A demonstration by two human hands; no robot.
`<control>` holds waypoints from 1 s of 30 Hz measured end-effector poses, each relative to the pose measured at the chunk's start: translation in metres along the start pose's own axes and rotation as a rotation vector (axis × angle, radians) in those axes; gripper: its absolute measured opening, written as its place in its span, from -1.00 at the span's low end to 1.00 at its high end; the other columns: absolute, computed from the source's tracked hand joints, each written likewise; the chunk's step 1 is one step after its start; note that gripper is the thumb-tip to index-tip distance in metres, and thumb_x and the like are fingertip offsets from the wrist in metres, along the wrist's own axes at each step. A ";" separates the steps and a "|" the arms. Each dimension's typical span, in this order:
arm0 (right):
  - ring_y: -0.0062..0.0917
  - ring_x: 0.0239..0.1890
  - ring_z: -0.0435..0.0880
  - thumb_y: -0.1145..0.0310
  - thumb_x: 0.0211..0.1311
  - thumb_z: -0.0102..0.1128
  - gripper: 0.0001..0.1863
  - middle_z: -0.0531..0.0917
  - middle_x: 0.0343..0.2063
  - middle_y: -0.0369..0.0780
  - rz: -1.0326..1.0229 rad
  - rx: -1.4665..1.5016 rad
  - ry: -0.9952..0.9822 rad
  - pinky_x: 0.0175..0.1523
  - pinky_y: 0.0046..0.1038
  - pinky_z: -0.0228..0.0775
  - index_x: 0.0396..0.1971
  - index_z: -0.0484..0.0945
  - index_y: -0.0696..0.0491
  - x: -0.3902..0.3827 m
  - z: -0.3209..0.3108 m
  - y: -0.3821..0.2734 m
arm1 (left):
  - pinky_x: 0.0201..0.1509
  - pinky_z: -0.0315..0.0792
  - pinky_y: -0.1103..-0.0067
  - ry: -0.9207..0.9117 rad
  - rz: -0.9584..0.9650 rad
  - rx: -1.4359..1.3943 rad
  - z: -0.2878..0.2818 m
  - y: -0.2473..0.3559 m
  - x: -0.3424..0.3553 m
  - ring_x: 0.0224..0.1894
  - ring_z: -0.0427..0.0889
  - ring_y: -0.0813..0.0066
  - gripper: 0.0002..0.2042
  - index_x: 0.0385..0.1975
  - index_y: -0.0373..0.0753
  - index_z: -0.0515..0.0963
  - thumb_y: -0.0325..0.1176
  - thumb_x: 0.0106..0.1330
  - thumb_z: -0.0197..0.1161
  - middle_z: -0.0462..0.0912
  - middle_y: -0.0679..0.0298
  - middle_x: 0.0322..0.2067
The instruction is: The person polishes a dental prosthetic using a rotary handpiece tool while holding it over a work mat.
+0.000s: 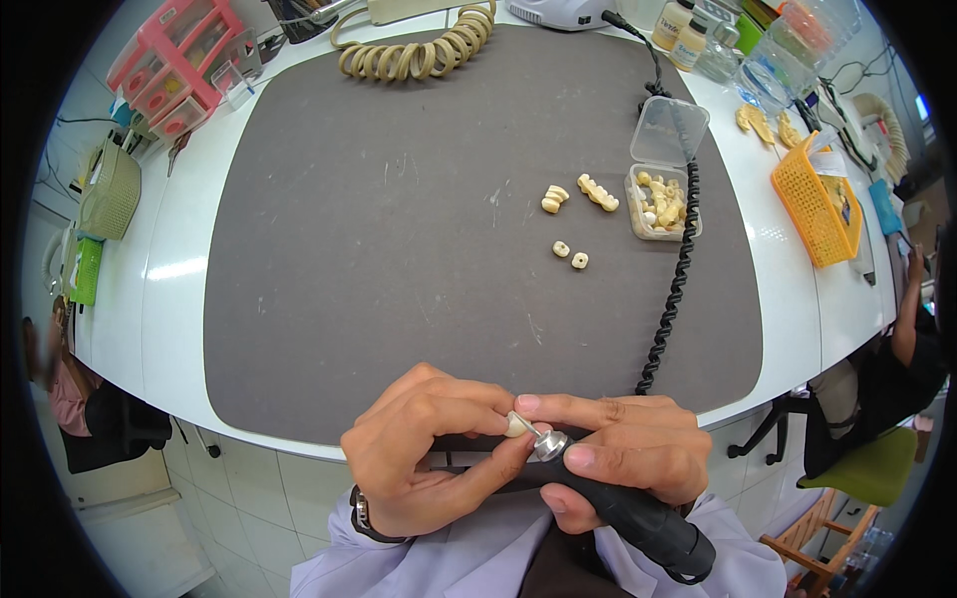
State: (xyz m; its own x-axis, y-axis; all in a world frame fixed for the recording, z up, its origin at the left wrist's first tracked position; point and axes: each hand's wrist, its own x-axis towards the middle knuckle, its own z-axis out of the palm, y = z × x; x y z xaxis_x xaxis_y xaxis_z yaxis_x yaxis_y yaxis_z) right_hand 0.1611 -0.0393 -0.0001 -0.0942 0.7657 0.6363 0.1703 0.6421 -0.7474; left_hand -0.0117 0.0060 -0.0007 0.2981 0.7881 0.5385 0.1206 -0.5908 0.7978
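Near the front edge of the grey mat (419, 229), my left hand (419, 453) pinches a small cream tooth-shaped piece (515, 426) between thumb and fingers. My right hand (638, 448) is wrapped round a black rotary handpiece (638, 523) with a silver collar. A thin shank runs from the collar to the cream piece, though their exact contact is too small to tell. My right forefinger reaches over beside the piece. Farther back lie two multi-unit tooth pieces (598, 192), two single pieces (579, 260) and an open plastic box (638, 221) holding several more.
A black coiled cord (666, 329) runs down the mat's right side. A beige coiled hose (409, 62) lies at the back. Pink drawers (155, 75) and a basket (112, 189) are left; bottles (688, 45) and an orange basket (807, 199) right. Seated people (897, 379) work either side.
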 end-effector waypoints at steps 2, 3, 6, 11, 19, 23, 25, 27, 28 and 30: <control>-0.17 -0.13 0.71 0.60 -0.12 0.46 -0.51 0.63 -0.61 -0.18 0.005 0.000 -0.005 -0.39 -0.49 0.57 -0.10 0.51 0.11 0.000 0.000 0.000 | -0.50 0.34 0.70 -0.003 0.003 -0.005 0.000 0.000 0.000 -0.56 0.58 0.57 -0.75 -0.45 -0.24 0.56 -0.59 -0.12 0.49 0.69 0.28 -0.48; -0.18 -0.13 0.71 0.60 -0.11 0.46 -0.51 0.63 -0.61 -0.18 0.006 -0.001 -0.005 -0.40 -0.49 0.57 -0.10 0.51 0.11 0.000 0.000 0.000 | -0.50 0.33 0.70 -0.004 0.003 -0.003 0.000 0.000 0.000 -0.56 0.58 0.57 -0.75 -0.45 -0.24 0.56 -0.59 -0.12 0.49 0.69 0.28 -0.48; -0.19 -0.12 0.71 0.60 -0.11 0.46 -0.51 0.63 -0.61 -0.18 0.009 -0.006 -0.004 -0.41 -0.51 0.56 -0.10 0.50 0.11 -0.001 0.000 0.000 | -0.50 0.33 0.70 -0.006 0.000 0.001 0.000 0.000 0.001 -0.55 0.58 0.57 -0.74 -0.45 -0.24 0.56 -0.60 -0.12 0.49 0.69 0.28 -0.48; -0.20 -0.12 0.71 0.59 -0.11 0.46 -0.51 0.63 -0.61 -0.18 0.011 -0.014 0.002 -0.44 -0.52 0.54 -0.10 0.51 0.10 -0.002 0.000 0.001 | -0.50 0.33 0.70 -0.006 -0.018 0.014 0.000 0.002 0.000 -0.55 0.59 0.57 -0.74 -0.45 -0.24 0.56 -0.59 -0.12 0.49 0.69 0.28 -0.48; -0.20 -0.11 0.70 0.59 -0.11 0.46 -0.53 0.63 -0.61 -0.18 0.009 -0.023 -0.022 -0.42 -0.53 0.55 -0.12 0.51 0.12 -0.001 0.000 -0.002 | -0.49 0.33 0.69 -0.004 -0.002 0.000 0.000 0.000 0.000 -0.56 0.57 0.58 -0.75 -0.44 -0.24 0.56 -0.60 -0.11 0.47 0.69 0.28 -0.48; -0.19 -0.09 0.70 0.59 -0.11 0.46 -0.53 0.63 -0.60 -0.18 0.006 -0.012 -0.015 -0.40 -0.53 0.56 -0.12 0.51 0.13 -0.002 0.000 -0.001 | -0.49 0.34 0.69 -0.007 -0.007 0.003 0.000 0.001 0.000 -0.55 0.57 0.58 -0.75 -0.44 -0.24 0.56 -0.60 -0.12 0.47 0.69 0.28 -0.48; -0.20 -0.09 0.70 0.59 -0.11 0.46 -0.53 0.63 -0.60 -0.18 0.006 -0.016 -0.013 -0.40 -0.53 0.56 -0.12 0.51 0.13 -0.002 0.000 -0.001 | -0.49 0.34 0.69 -0.008 -0.005 0.003 0.000 0.000 0.000 -0.55 0.57 0.57 -0.75 -0.44 -0.24 0.56 -0.60 -0.12 0.47 0.69 0.28 -0.48; -0.21 -0.09 0.70 0.58 -0.11 0.46 -0.52 0.63 -0.60 -0.18 0.011 -0.019 -0.014 -0.40 -0.53 0.56 -0.11 0.51 0.12 -0.002 0.000 -0.001 | -0.49 0.34 0.69 -0.008 -0.005 0.002 0.000 0.000 0.000 -0.55 0.57 0.57 -0.75 -0.45 -0.24 0.56 -0.60 -0.12 0.47 0.69 0.27 -0.48; -0.21 -0.09 0.70 0.58 -0.11 0.46 -0.52 0.63 -0.60 -0.19 0.016 -0.018 -0.017 -0.40 -0.53 0.56 -0.11 0.51 0.12 -0.002 0.000 -0.001 | -0.49 0.34 0.69 -0.007 -0.007 0.002 0.000 0.001 0.000 -0.55 0.57 0.57 -0.75 -0.45 -0.24 0.56 -0.60 -0.12 0.47 0.69 0.27 -0.48; -0.22 -0.09 0.70 0.58 -0.10 0.47 -0.52 0.63 -0.60 -0.19 0.019 -0.020 -0.020 -0.40 -0.53 0.56 -0.10 0.51 0.11 -0.001 0.000 -0.002 | -0.49 0.34 0.69 -0.006 -0.009 0.003 0.000 0.001 0.000 -0.55 0.57 0.57 -0.75 -0.45 -0.24 0.56 -0.60 -0.12 0.47 0.69 0.27 -0.48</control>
State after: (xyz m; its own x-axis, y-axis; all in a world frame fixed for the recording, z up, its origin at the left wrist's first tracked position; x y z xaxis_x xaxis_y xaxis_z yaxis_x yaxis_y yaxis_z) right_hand 0.1614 -0.0415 0.0003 -0.1107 0.7785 0.6178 0.1916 0.6266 -0.7554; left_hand -0.0121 0.0057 0.0002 0.3022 0.7926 0.5295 0.1262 -0.5839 0.8020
